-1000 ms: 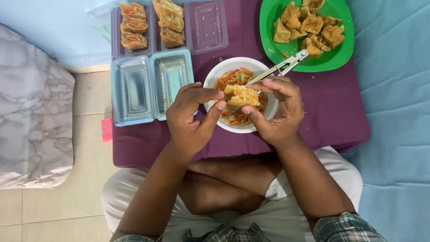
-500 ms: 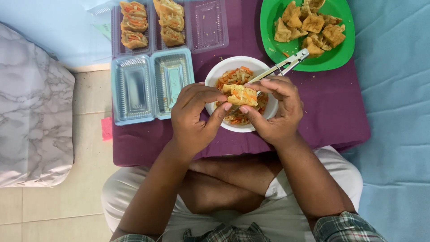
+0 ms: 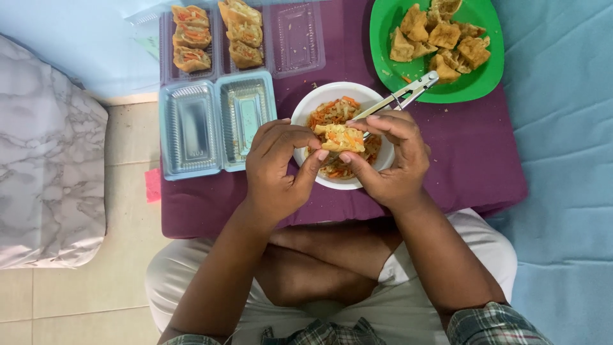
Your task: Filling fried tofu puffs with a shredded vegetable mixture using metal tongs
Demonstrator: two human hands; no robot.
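Tofu puff [image 3: 339,137] sits pinched between both hands right over the white bowl [image 3: 324,96], filling of shredded carrot showing in its slit. Left hand [image 3: 279,167] has the fingers curled, thumb and fingertips squeezing the puff's left end. Right hand [image 3: 389,160] grips the other end with thumb and fingers, and it's got a pair of metal tongs [image 3: 403,97] tucked in too, sticking out up toward the green plate [image 3: 388,64]. So both hands are closed on that one piece, held just above the bowl's filling [image 3: 329,112], which is orange and pale shreds.

Green plate holds a heap of plain fried puffs [image 3: 440,38], top right. Top left, a clear tray [image 3: 297,38] has two rows of stuffed pieces [image 3: 217,32] and one bare compartment. Just below it lies a second clear tray [image 3: 217,124] with two compartments, right beside the bowl. All of it rests on a purple table [image 3: 472,166]. Person sits cross-legged behind it, knees under the table edge. Blue mat [image 3: 562,191] on the right, marbled grey cushion [image 3: 45,185] on the left, tile floor [image 3: 128,255] between.
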